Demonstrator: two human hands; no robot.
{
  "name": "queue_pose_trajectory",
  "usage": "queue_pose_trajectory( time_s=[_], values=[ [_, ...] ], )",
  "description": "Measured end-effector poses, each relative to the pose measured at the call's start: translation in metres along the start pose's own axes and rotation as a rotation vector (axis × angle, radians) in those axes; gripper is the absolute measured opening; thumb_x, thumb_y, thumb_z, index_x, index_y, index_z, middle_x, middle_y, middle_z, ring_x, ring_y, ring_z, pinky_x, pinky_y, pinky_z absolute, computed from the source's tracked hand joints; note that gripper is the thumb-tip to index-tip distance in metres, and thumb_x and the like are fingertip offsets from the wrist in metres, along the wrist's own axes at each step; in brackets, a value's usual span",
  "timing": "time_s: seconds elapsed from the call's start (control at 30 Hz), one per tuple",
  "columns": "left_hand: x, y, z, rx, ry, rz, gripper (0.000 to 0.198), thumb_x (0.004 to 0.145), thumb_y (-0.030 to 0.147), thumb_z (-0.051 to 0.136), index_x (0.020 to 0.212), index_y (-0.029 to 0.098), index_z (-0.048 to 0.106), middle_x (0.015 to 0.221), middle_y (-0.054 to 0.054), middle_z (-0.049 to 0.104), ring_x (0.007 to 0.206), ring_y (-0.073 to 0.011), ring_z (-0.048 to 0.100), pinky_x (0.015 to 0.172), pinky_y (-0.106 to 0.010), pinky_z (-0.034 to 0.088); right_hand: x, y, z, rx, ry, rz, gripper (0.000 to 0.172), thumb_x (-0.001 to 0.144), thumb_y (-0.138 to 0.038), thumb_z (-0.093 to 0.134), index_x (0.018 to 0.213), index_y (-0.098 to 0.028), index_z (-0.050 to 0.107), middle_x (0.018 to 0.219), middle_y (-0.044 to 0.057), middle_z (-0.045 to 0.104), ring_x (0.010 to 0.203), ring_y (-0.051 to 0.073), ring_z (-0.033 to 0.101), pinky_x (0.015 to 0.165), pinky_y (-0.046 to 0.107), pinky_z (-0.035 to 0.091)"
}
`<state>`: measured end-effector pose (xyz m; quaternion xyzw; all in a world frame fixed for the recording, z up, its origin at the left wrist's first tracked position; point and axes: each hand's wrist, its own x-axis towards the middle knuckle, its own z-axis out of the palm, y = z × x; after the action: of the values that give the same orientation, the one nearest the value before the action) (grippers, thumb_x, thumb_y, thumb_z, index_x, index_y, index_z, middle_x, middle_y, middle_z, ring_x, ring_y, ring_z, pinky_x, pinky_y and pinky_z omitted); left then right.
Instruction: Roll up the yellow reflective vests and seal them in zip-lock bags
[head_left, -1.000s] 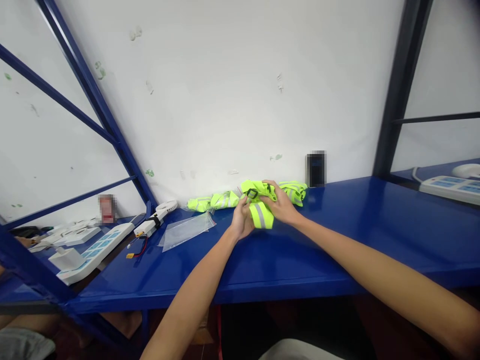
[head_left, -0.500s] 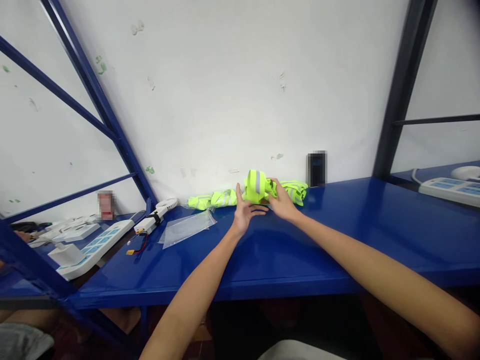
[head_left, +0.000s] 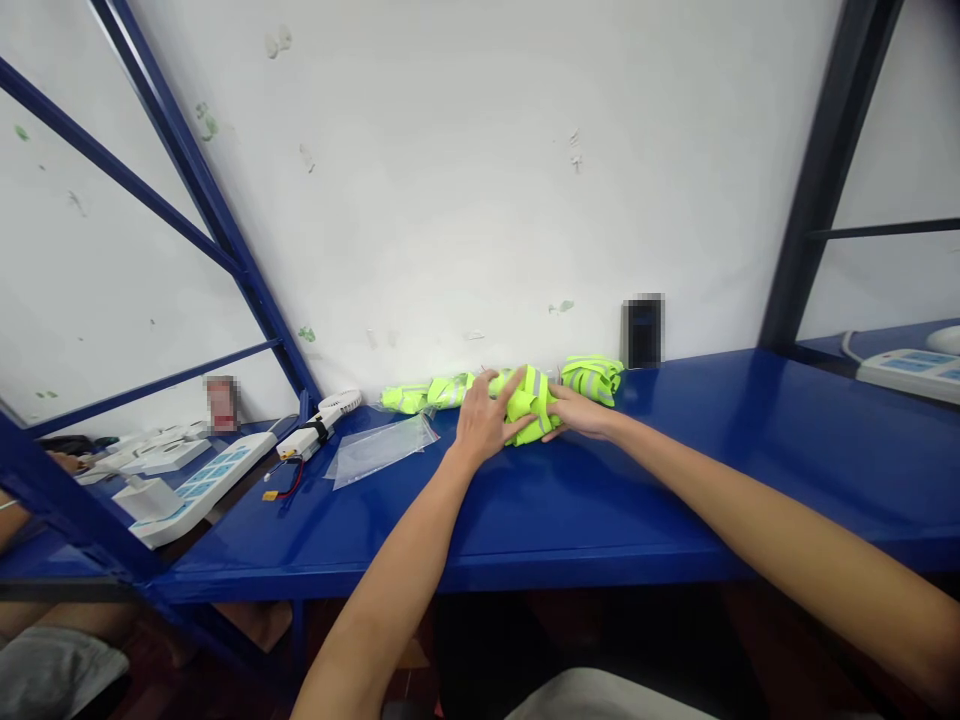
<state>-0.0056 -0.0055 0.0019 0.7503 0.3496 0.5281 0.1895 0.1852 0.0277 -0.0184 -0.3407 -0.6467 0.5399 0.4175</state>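
A fluorescent yellow reflective vest [head_left: 534,402] with grey stripes is bundled between my two hands, low over the blue table. My left hand [head_left: 480,422] curls over its left side, thumb toward the front. At the bundle's right side, my right hand [head_left: 587,412] grips with its fingertips, some of them hidden by the cloth. Another yellow bundle [head_left: 592,378] lies just behind my right hand. To the left, near the wall, lie more yellow bundles [head_left: 406,398] in what looks like clear plastic. Flat clear plastic bags [head_left: 382,450] rest left of my left hand.
The blue table [head_left: 600,530] runs along a white wall. A small white fan [head_left: 340,402] and a white device with wires [head_left: 301,442] lie at left. Beyond the blue frame is a power strip [head_left: 217,482]. A blurred dark object [head_left: 643,333] stands behind at right.
The vest's raised loop has been folded down into a more compact bundle. My left hand has moved from open beside it to closed over it. The view has shifted slightly.
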Motion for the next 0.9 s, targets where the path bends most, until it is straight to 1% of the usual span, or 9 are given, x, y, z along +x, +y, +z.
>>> queue_pose_trajectory(
  time_s=[0.1,0.13,0.2,0.33,0.53,0.6,0.67,0.77,0.9],
  values=[
    [0.002,0.007,0.001,0.033,-0.234,0.154,0.044,0.073,0.034,0.074,0.116,0.028,0.067,0.137,-0.010,0.050,0.140,-0.0317,0.030,0.116,-0.041,0.019,-0.004,-0.003,-0.004,0.003,-0.054,0.026,0.041,0.067,-0.010,0.060,0.106,-0.022,0.065,0.097,0.009,0.072,0.075,0.025,0.070,0.057,0.042,0.063],
    [0.002,0.007,0.001,0.074,-0.290,0.191,0.042,0.077,0.035,0.070,0.118,0.029,0.066,0.136,-0.010,0.051,0.138,-0.0312,0.033,0.116,-0.042,0.018,-0.006,-0.005,-0.005,-0.024,-0.080,0.010,0.041,0.067,-0.010,0.059,0.106,-0.022,0.066,0.100,0.008,0.072,0.077,0.025,0.070,0.057,0.041,0.063],
    [0.002,0.005,0.000,0.161,-0.343,0.237,0.044,0.082,0.037,0.063,0.125,0.028,0.062,0.133,-0.011,0.054,0.131,-0.0311,0.042,0.115,-0.043,0.021,-0.008,-0.010,-0.005,-0.103,-0.142,-0.038,0.042,0.068,-0.010,0.057,0.108,-0.023,0.065,0.105,0.007,0.070,0.082,0.024,0.069,0.059,0.039,0.063],
    [0.002,0.001,-0.002,0.207,-0.331,0.231,0.047,0.083,0.040,0.060,0.129,0.028,0.058,0.127,-0.011,0.058,0.122,-0.0311,0.048,0.111,-0.041,0.028,-0.013,-0.018,-0.003,-0.204,-0.203,-0.101,0.043,0.069,-0.009,0.056,0.110,-0.022,0.064,0.110,0.006,0.067,0.081,0.022,0.069,0.062,0.038,0.064],
    [0.006,0.001,0.002,0.054,-0.244,0.048,0.048,0.077,0.041,0.069,0.123,0.029,0.064,0.112,-0.008,0.065,0.112,-0.0311,0.053,0.109,-0.040,0.028,-0.015,-0.021,0.000,-0.241,-0.193,-0.130,0.036,0.069,-0.010,0.057,0.103,-0.019,0.063,0.103,0.007,0.067,0.073,0.022,0.069,0.064,0.042,0.063],
    [0.007,0.001,0.003,0.099,-0.230,0.025,0.047,0.077,0.043,0.069,0.122,0.030,0.065,0.109,-0.007,0.064,0.111,-0.0304,0.054,0.108,-0.041,0.029,-0.016,-0.022,0.000,-0.247,-0.205,-0.121,0.037,0.069,-0.010,0.057,0.104,-0.018,0.062,0.105,0.008,0.066,0.075,0.022,0.069,0.066,0.042,0.063],
    [0.008,0.001,0.003,0.257,-0.247,0.058,0.047,0.081,0.046,0.064,0.125,0.030,0.061,0.111,-0.006,0.063,0.112,-0.0284,0.054,0.107,-0.044,0.030,-0.017,-0.024,0.001,-0.262,-0.232,-0.113,0.038,0.069,-0.011,0.056,0.106,-0.018,0.060,0.106,0.007,0.066,0.077,0.021,0.068,0.068,0.041,0.062],
    [0.008,0.001,0.002,0.475,-0.251,0.200,0.048,0.083,0.050,0.060,0.125,0.026,0.058,0.124,-0.008,0.056,0.120,-0.0271,0.049,0.108,-0.045,0.031,-0.019,-0.031,0.001,-0.328,-0.267,-0.147,0.035,0.068,-0.012,0.055,0.102,-0.016,0.062,0.097,0.005,0.067,0.078,0.020,0.066,0.067,0.035,0.061],
    [0.005,0.002,0.001,0.562,-0.206,0.377,0.049,0.081,0.053,0.061,0.117,0.019,0.055,0.143,-0.014,0.040,0.139,-0.0289,0.030,0.116,-0.045,0.024,-0.021,-0.039,0.002,-0.411,-0.298,-0.212,0.029,0.063,-0.012,0.057,0.091,-0.015,0.065,0.082,0.001,0.067,0.073,0.020,0.064,0.064,0.032,0.059]
  ],
)
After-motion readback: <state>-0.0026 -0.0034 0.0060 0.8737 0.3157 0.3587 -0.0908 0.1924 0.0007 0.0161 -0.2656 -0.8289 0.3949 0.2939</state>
